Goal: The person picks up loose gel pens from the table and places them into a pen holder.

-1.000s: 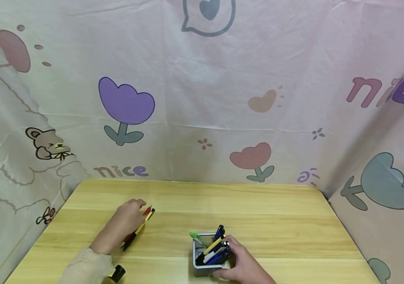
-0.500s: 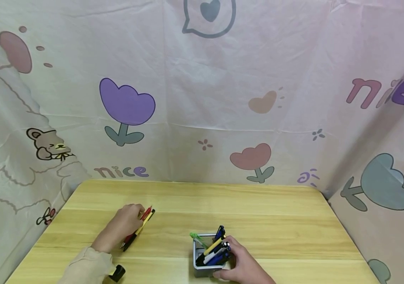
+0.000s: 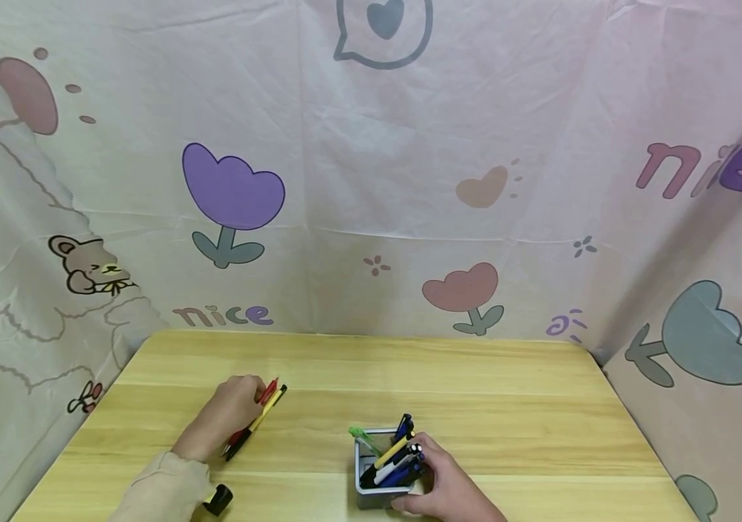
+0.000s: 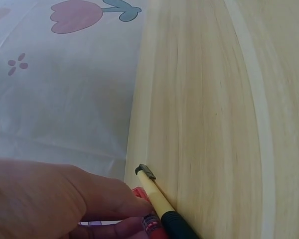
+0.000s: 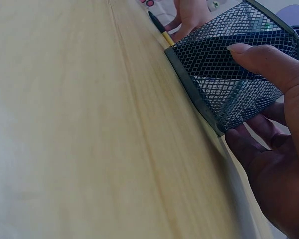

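Observation:
My left hand [image 3: 230, 407] is at the left of the table, its fingertips pinching a red pen [image 3: 269, 390]. Close along the red pen lies a yellow pen with a black grip [image 4: 159, 198], slanting on the wood. My right hand [image 3: 451, 484] grips a square mesh pen holder [image 3: 377, 500] from its right side. Its thumb presses one mesh wall and the other fingers lie round the adjoining side in the right wrist view. Several pens stand in the holder: blue ones, a white one, a yellow-and-black one, and a green one [image 3: 363, 437] leaning to the left.
The wooden table [image 3: 508, 406] runs back to a printed cloth [image 3: 358, 181], which also hangs at both sides. A black cylindrical thing [image 3: 219, 500] sticks out beside the left sleeve [image 3: 162, 486]; its kind cannot be told.
The left hand has come down slightly towards the front and its fingers have closed on the red pen. The pens have shifted very little. The right hand and the pen holder stay put.

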A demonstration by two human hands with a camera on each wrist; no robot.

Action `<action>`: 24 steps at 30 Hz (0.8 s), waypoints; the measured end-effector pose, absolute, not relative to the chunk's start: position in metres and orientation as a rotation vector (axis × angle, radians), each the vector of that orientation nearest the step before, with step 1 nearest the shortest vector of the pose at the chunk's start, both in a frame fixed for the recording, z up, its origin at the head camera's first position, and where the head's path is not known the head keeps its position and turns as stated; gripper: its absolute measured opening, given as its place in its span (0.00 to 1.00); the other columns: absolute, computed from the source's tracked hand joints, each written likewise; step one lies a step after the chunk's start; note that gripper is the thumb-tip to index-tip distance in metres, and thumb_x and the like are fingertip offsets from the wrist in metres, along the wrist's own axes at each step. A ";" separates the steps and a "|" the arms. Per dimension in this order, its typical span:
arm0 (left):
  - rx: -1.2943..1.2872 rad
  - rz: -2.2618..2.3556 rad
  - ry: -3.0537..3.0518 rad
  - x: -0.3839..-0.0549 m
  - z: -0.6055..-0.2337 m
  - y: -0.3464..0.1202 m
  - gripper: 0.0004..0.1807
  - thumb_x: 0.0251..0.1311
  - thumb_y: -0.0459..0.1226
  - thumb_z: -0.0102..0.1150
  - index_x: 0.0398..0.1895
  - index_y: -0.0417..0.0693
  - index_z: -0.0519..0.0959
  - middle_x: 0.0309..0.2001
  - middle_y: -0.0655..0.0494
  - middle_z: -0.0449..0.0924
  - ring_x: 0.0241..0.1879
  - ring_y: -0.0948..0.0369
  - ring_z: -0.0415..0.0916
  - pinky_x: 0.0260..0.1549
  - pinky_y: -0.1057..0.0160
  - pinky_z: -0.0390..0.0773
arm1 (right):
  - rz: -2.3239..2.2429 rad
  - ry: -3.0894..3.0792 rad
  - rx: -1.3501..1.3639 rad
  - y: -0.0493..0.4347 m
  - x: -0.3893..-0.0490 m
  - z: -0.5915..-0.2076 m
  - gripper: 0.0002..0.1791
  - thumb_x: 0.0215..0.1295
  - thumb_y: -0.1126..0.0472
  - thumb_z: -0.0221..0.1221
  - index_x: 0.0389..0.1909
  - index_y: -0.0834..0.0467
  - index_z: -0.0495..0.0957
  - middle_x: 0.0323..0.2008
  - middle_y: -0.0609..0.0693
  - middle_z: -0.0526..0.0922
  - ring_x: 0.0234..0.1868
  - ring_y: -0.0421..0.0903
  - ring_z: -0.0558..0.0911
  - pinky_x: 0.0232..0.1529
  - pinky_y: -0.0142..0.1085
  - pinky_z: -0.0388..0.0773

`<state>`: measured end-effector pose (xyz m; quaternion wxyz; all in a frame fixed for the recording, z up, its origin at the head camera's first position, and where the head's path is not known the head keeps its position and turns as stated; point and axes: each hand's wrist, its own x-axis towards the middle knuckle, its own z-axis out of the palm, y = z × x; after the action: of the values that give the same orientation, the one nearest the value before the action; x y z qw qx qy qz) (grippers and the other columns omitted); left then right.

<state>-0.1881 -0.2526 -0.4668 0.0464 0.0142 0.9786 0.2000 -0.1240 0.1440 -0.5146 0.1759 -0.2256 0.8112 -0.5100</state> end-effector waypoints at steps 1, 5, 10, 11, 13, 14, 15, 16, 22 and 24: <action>0.040 0.613 2.990 -0.188 -0.467 -0.253 0.11 0.54 0.25 0.63 0.42 0.36 0.84 0.30 0.50 0.81 0.26 0.58 0.70 0.24 0.64 0.73 | -1.442 2.299 -0.638 0.144 -0.124 -0.514 0.35 0.57 0.47 0.75 0.66 0.39 0.76 0.66 0.43 0.75 0.68 0.41 0.72 0.66 0.19 0.62; 0.026 0.615 2.998 -0.188 -0.467 -0.252 0.12 0.55 0.26 0.63 0.43 0.35 0.85 0.29 0.52 0.81 0.25 0.58 0.70 0.23 0.64 0.73 | -1.441 2.300 -0.635 0.145 -0.124 -0.514 0.35 0.56 0.47 0.75 0.66 0.39 0.76 0.66 0.43 0.75 0.69 0.43 0.71 0.67 0.19 0.61; 0.019 0.632 3.006 -0.187 -0.463 -0.252 0.13 0.56 0.26 0.62 0.46 0.35 0.84 0.29 0.52 0.82 0.26 0.59 0.72 0.23 0.64 0.74 | -1.451 2.290 -0.625 0.145 -0.123 -0.513 0.36 0.57 0.47 0.75 0.67 0.40 0.76 0.68 0.44 0.74 0.70 0.44 0.70 0.66 0.18 0.59; 0.013 0.638 3.007 -0.187 -0.462 -0.252 0.13 0.57 0.26 0.62 0.46 0.35 0.84 0.29 0.52 0.82 0.26 0.59 0.72 0.22 0.65 0.74 | -1.454 2.286 -0.625 0.144 -0.123 -0.513 0.36 0.56 0.48 0.76 0.67 0.41 0.76 0.68 0.44 0.74 0.71 0.44 0.70 0.67 0.18 0.59; 0.006 0.657 3.008 -0.185 -0.459 -0.251 0.14 0.58 0.26 0.62 0.48 0.35 0.83 0.29 0.52 0.81 0.24 0.59 0.72 0.21 0.65 0.74 | -1.457 2.284 -0.626 0.144 -0.123 -0.513 0.36 0.56 0.48 0.76 0.67 0.41 0.76 0.69 0.44 0.74 0.71 0.44 0.69 0.67 0.18 0.58; 0.002 0.665 3.012 -0.185 -0.458 -0.250 0.14 0.58 0.26 0.62 0.48 0.35 0.83 0.29 0.52 0.81 0.24 0.59 0.72 0.20 0.65 0.74 | -1.461 2.282 -0.626 0.144 -0.123 -0.513 0.37 0.56 0.48 0.76 0.67 0.42 0.76 0.69 0.44 0.74 0.71 0.44 0.69 0.67 0.18 0.57; 0.007 0.665 3.025 -0.184 -0.456 -0.249 0.14 0.58 0.26 0.62 0.48 0.35 0.83 0.29 0.53 0.81 0.24 0.59 0.72 0.21 0.64 0.74 | -1.465 2.280 -0.628 0.144 -0.123 -0.513 0.37 0.56 0.49 0.76 0.67 0.42 0.76 0.69 0.44 0.73 0.71 0.43 0.69 0.67 0.18 0.57; 0.013 0.665 3.040 -0.184 -0.455 -0.248 0.13 0.58 0.26 0.62 0.47 0.36 0.84 0.29 0.53 0.81 0.24 0.59 0.72 0.21 0.64 0.74 | -1.469 2.278 -0.629 0.144 -0.123 -0.513 0.37 0.55 0.49 0.76 0.67 0.43 0.76 0.69 0.44 0.74 0.71 0.43 0.69 0.67 0.17 0.57; 0.120 0.674 3.200 -0.180 -0.449 -0.239 0.05 0.60 0.29 0.65 0.39 0.38 0.84 0.32 0.50 0.86 0.28 0.59 0.78 0.26 0.58 0.81 | -1.480 2.280 -0.635 0.143 -0.124 -0.513 0.37 0.55 0.50 0.77 0.67 0.43 0.76 0.69 0.44 0.74 0.71 0.41 0.69 0.67 0.17 0.56; 0.162 0.684 3.250 -0.177 -0.445 -0.235 0.06 0.58 0.28 0.66 0.39 0.38 0.85 0.33 0.47 0.87 0.27 0.59 0.78 0.25 0.59 0.81 | -1.475 2.280 -0.630 0.143 -0.124 -0.513 0.37 0.55 0.50 0.77 0.67 0.43 0.76 0.69 0.44 0.74 0.71 0.41 0.69 0.67 0.17 0.57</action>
<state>-0.1774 -0.2349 -0.4447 -0.0917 0.0486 0.9733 0.2049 -0.1237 0.1433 -0.5131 0.1760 -0.2226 0.8051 -0.5209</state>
